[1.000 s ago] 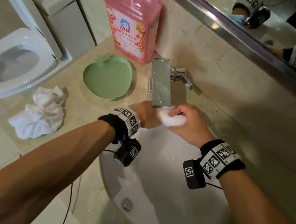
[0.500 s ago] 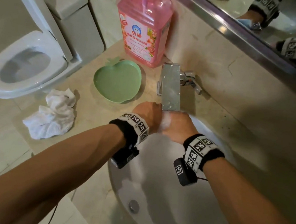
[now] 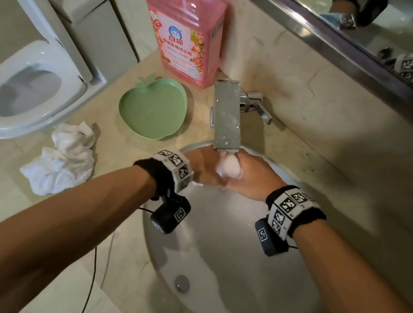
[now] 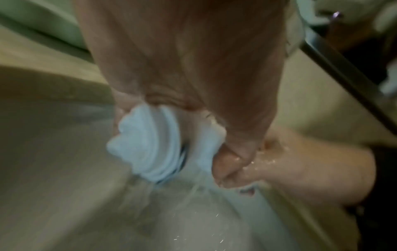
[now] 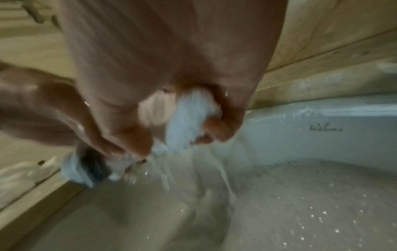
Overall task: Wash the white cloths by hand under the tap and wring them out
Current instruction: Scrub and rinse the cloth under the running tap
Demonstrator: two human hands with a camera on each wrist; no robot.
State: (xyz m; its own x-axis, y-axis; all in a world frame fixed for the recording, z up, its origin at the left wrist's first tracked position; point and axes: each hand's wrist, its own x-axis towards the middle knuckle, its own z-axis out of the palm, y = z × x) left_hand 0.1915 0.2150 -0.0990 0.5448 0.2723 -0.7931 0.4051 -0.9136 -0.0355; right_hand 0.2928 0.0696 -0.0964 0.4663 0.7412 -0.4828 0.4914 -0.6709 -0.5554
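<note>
Right under the tap (image 3: 228, 116), over the back of the sink (image 3: 221, 280): left hand (image 3: 202, 165) and right hand (image 3: 253, 176) both clamped tight on a balled-up white cloth (image 3: 229, 166), water streaming off it. Second white cloth (image 3: 62, 160) crumpled near the desk's (image 3: 131, 160) left edge, just beside a green apple-shaped dish (image 3: 153, 107).

Mostly hidden: wet cloth (image 3: 229, 168), bunched between left hand (image 3: 202, 165) and right hand (image 3: 254, 177), fingers concealed beneath. Blurred in both wrist views. Cut off at top edge: pink bottle (image 3: 184, 25) cap. Unreadably small: bottle label print.
</note>
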